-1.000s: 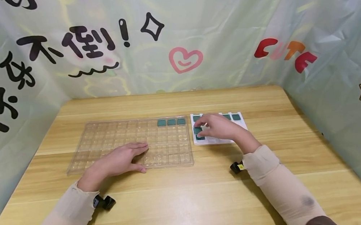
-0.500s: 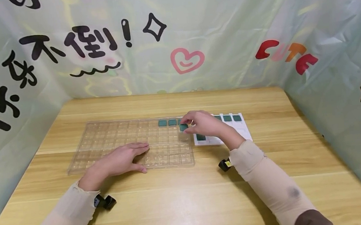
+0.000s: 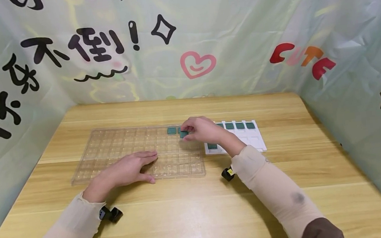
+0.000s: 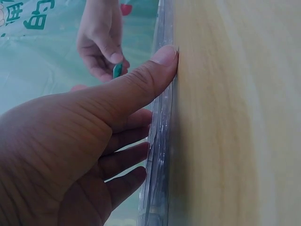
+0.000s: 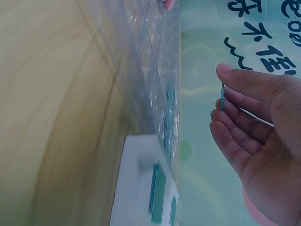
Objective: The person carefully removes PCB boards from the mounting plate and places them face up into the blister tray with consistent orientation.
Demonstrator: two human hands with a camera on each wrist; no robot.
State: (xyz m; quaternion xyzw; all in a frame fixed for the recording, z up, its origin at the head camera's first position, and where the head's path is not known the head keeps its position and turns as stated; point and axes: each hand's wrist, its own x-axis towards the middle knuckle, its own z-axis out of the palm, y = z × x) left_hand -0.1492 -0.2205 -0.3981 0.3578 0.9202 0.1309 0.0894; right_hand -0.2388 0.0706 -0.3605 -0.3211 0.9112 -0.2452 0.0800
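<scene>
Head view: right hand (image 3: pixel 203 130) pinches tile (image 3: pixel 183 134), part-hiding white tray (image 3: pixel 248 142); left hand (image 3: pixel 126 172), fingers extended, on clear tray (image 3: pixel 123 141); curtain (image 3: pixel 233 23) behind.

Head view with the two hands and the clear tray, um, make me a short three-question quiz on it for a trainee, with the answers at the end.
1. True or false: in the head view, the white holder lies to the right of the clear tray.
2. Fill in the colour: the right hand pinches a ____ tile.
3. What is the left hand touching? A: the white holder. B: the tile. C: the clear tray.

Key: 1 true; 2 green; 3 C.
</scene>
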